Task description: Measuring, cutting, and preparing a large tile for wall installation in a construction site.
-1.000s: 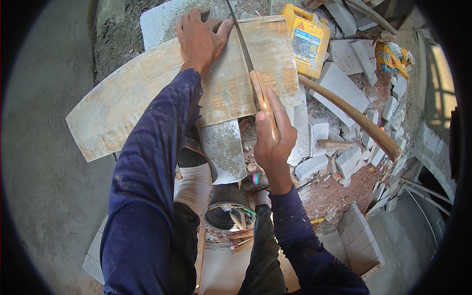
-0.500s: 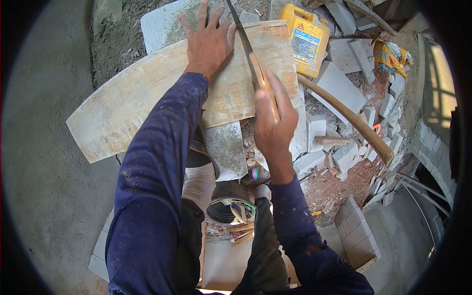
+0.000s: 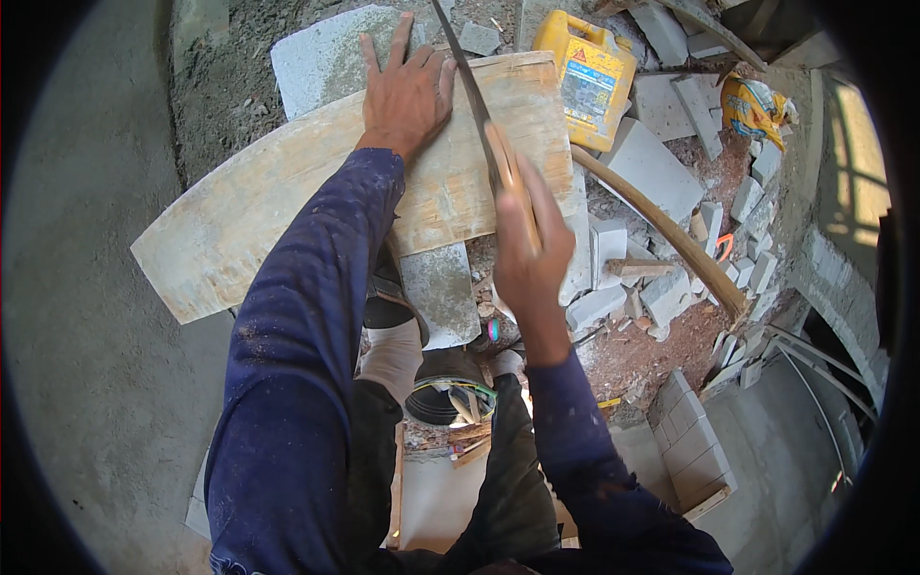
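A wide, weathered wooden board (image 3: 259,206) lies slantwise before me, resting at least partly on pale grey blocks. My left hand (image 3: 406,101) presses flat on its far part, fingers spread toward the far edge. In my right hand (image 3: 535,244) is the wooden handle of a handsaw (image 3: 476,101), the fingers wrapped round it. The saw's dark blade runs away from me across the board, to the right of my left hand, and its tip reaches past the far edge. Whether the teeth sit in a cut cannot be made out.
A yellow jerrycan (image 3: 586,81) stands just beyond the board's right end. A long curved wooden handle (image 3: 661,225) lies over broken blocks (image 3: 671,297) at the right. A black bucket (image 3: 436,402) with wood pieces is between my legs. Below the board lies a grey slab (image 3: 441,292).
My right hand and the saw have shifted slightly nearer to me. My left hand keeps its place on the board. The whole view has tilted a little.
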Tool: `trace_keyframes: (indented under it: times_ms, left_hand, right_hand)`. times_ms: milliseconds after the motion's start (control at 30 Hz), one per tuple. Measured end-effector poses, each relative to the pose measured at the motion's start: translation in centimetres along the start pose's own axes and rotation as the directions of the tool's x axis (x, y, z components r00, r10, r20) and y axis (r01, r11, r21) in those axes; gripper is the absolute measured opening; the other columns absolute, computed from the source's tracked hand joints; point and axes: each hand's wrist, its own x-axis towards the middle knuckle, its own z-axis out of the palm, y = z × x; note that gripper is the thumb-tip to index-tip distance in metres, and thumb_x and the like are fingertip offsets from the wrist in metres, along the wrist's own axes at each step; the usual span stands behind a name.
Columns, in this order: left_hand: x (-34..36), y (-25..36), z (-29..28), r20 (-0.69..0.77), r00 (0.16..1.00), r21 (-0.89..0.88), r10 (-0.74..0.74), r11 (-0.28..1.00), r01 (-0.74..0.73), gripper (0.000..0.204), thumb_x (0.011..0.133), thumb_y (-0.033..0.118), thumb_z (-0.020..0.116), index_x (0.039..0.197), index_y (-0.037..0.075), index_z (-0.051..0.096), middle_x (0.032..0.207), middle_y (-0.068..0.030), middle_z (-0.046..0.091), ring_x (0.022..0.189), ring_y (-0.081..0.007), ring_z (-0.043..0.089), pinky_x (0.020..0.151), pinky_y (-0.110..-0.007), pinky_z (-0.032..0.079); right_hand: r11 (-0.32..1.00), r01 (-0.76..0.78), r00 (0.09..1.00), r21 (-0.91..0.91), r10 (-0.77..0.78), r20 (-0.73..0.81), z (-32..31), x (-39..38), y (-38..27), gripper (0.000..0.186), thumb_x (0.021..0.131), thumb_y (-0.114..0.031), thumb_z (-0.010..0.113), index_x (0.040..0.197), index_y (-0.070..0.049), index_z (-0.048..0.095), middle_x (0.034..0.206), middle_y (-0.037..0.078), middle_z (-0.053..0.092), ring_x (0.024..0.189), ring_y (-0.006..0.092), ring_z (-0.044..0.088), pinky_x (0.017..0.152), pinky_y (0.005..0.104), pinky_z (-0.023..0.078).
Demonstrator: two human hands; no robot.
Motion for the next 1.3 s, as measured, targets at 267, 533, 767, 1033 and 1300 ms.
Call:
trace_keyframes:
  times_ms: [267,533,767,1033,1300]
  left_hand:
    - [0.0,-0.2,-0.4,-0.003,1.000,-0.007,0.001,1.000,-0.001,0.033,0.102,0.030,0.045,0.109,0.009,0.069,0.116,-0.0041,0.066,0.146,-0.0263,0.028,0.116,-0.066,0.012]
    - [-0.2,0.0,-1.6,0.091,0.996,0.095,-0.011,0.996,0.002,0.033,0.102,0.031,0.045,0.105,0.009,0.070,0.115,-0.0040,0.065,0.146,-0.0260,0.028,0.115,-0.066,0.012]
    - [1.2,2.2,-0.4,0.023,1.000,0.002,0.008,1.000,-0.008,0.034,0.102,0.032,0.045,0.106,0.009,0.070,0.115,-0.0038,0.066,0.146,-0.0256,0.028,0.115,-0.066,0.012]
    - [-0.1,0.0,-1.5,0.041,0.999,0.050,-0.013,0.999,0.011,0.033,0.100,0.031,0.046,0.102,0.009,0.070,0.113,-0.0037,0.066,0.145,-0.0258,0.030,0.115,-0.066,0.013]
    - [0.7,0.9,-1.2,0.101,0.994,0.051,-0.040,0.998,0.035,0.033,0.101,0.031,0.046,0.100,0.008,0.070,0.115,-0.0046,0.066,0.145,-0.0253,0.029,0.116,-0.066,0.012]
  right_hand:
    - [0.996,-0.083,0.994,0.045,0.079,0.071,-0.6,0.7,-2.0,0.045,0.098,-0.021,0.056,0.130,0.010,0.054,0.112,0.027,0.067,0.097,0.0317,0.069,0.084,0.0360,0.052]
    - [0.967,-0.249,0.957,0.043,0.239,0.167,-5.4,-5.9,-3.8,0.050,0.099,-0.026,0.055,0.131,0.012,0.053,0.116,0.028,0.067,0.099,0.0262,0.069,0.086,0.0350,0.053]
    - [0.999,0.040,0.999,-0.032,-0.038,0.038,1.2,6.8,-0.5,0.044,0.098,-0.022,0.056,0.128,0.011,0.055,0.104,0.030,0.068,0.089,0.0285,0.070,0.078,0.0373,0.054]
    - [0.978,-0.208,0.967,0.010,0.204,0.154,-5.5,-4.7,-4.7,0.045,0.098,-0.022,0.055,0.129,0.011,0.054,0.113,0.026,0.068,0.087,0.0272,0.070,0.076,0.0347,0.055]
    - [0.994,0.077,0.997,-0.073,-0.077,0.002,1.3,3.9,-0.6,0.040,0.098,-0.019,0.056,0.127,0.009,0.056,0.100,0.030,0.067,0.088,0.0276,0.071,0.075,0.0379,0.054]
